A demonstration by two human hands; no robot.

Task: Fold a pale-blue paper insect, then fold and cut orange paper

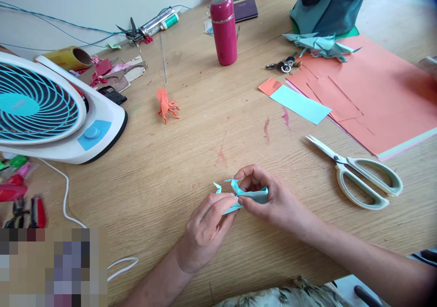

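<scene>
Between my two hands, just above the table's near middle, is a light blue origami figure (pixel 254 195) with thin folded points sticking out on its far side. My left hand (pixel 210 220) is closed, pinching the figure's near left part between thumb and fingers. My right hand (pixel 266 195) curls round the right part, its thumb and forefinger gripping the folded paper. The fingers hide much of the figure. An orange origami figure with thin legs (pixel 165 105) stands farther off to the left. Scissors (pixel 341 161) lie to the right of my right hand, their blades slightly apart.
A fan (pixel 102 136) stands at the left, its white cord running along the table. A pink bottle (pixel 224 34) stands at the back. Orange paper sheets (pixel 385 98), a blue paper strip (pixel 300 104), keys (pixel 286 64) and a larger blue origami figure (pixel 322 46) lie at the right, near a bag (pixel 329 9).
</scene>
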